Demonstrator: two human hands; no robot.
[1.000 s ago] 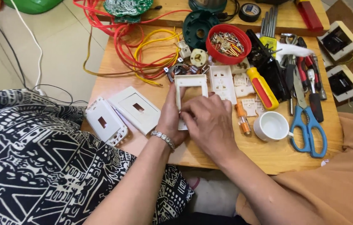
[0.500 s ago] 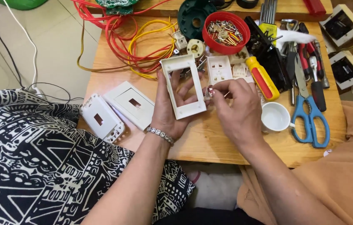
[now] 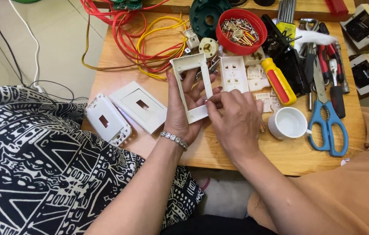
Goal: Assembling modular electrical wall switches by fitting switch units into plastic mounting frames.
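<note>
One white plastic frame (image 3: 193,87) was up off the wooden table (image 3: 236,156), tilted, held above its middle. The left hand (image 3: 183,109) gripped it from behind, fingers showing through the open window and the thumb along its left rail. The right hand (image 3: 234,119) was curled at the frame's right rail near the lower corner, fingertips pinched there; whether they held something small I could not tell.

Left of the hands lay two white cover plates (image 3: 125,111), side by side and touching, each with one small rectangular slot. Just behind the frame lay one white socket insert (image 3: 233,79) with a scatter of small white parts beside it. One white cup (image 3: 288,123) stood just right of the right hand, and one pair of blue-handled scissors (image 3: 329,126) lay beside it. One yellow-and-red screwdriver (image 3: 278,81) lay slantwise further back. One red bowl (image 3: 241,25) held screws. Red and yellow wires (image 3: 136,41) tangled at the far left corner. Two white boxes (image 3: 365,48) sat past the right edge.
</note>
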